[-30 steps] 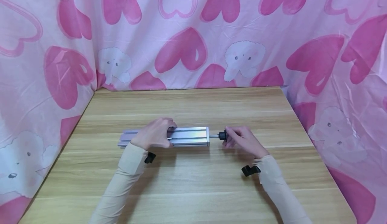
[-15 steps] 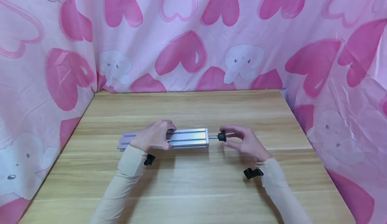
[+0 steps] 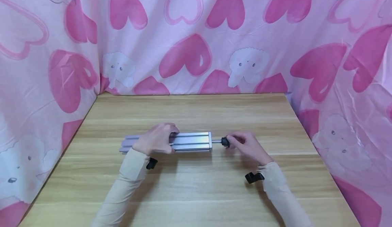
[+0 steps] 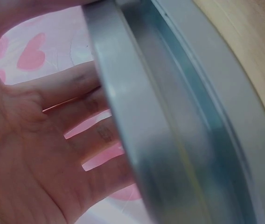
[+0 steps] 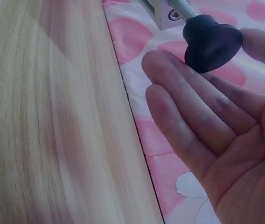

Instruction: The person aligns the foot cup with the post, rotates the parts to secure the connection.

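"Aluminium, slotted along its length: is that the extruded profile [image 3: 190, 142] in the head view, and how does it lie?"

"Yes. Its long axis runs left to right, nearly parallel to the far edge of the wooden tabletop [image 3: 183, 193], and it sits about midway across the board. One end points to the person's left; the other, closed by an end plate [image 3: 210, 141], faces right."

"What projects from that plate?"

"A threaded rod [image 3: 216, 141], continuing the same axis to the right and tipped with a black knob [image 3: 225, 142]. In the right wrist view the knob flares away from the rod, and a screw [image 5: 174, 15] shows beside the rod on the plate."

"How are the hands disposed?"

"The left hand [image 3: 156, 139] grasps the profile across its width, left of the middle, with its thumb on the near side and its fingers on the far side; the left wrist view shows the fingers passing behind the metal, their tips hidden. The right hand [image 3: 249, 147] holds the black knob between thumb and index finger. In the right wrist view the thumb meets the flared rim, while the remaining fingers extend below it."

"And the surroundings?"

"A pink curtain [image 3: 223, 39] printed with hearts rises beyond the tabletop; pale sleeves [image 3: 124, 181] cover both forearms."
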`<state>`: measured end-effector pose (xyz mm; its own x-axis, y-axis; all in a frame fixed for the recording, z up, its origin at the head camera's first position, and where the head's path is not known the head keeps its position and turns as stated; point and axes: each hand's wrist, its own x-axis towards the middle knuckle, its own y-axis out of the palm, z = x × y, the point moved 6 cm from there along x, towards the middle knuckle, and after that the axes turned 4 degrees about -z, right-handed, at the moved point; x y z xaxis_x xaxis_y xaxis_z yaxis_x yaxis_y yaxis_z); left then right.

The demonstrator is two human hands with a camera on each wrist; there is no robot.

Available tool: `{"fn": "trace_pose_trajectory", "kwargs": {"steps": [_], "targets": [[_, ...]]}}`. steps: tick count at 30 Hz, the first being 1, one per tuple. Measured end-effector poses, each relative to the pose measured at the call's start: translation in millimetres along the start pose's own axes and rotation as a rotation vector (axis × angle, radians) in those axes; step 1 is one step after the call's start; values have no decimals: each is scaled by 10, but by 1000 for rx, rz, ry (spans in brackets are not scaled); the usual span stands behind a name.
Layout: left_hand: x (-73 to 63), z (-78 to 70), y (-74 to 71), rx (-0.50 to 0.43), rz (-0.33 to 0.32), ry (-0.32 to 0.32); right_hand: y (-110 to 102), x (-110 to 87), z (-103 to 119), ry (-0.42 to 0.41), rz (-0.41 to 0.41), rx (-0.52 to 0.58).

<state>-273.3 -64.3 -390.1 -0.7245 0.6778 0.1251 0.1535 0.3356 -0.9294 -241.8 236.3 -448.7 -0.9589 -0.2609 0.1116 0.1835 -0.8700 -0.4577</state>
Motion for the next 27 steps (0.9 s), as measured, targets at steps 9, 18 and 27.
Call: {"fn": "trace_pose_trajectory", "kwargs": {"steps": [9,18,27], "targets": [[-3,-1,9,-3,-4,-10,70,39,4,34,40,36],[12,11,17,-11,4,-11,0,-12,14,4,16,-44],[37,14,19,-10,15,-11,17,-40,58,-105,37,-8]]}}
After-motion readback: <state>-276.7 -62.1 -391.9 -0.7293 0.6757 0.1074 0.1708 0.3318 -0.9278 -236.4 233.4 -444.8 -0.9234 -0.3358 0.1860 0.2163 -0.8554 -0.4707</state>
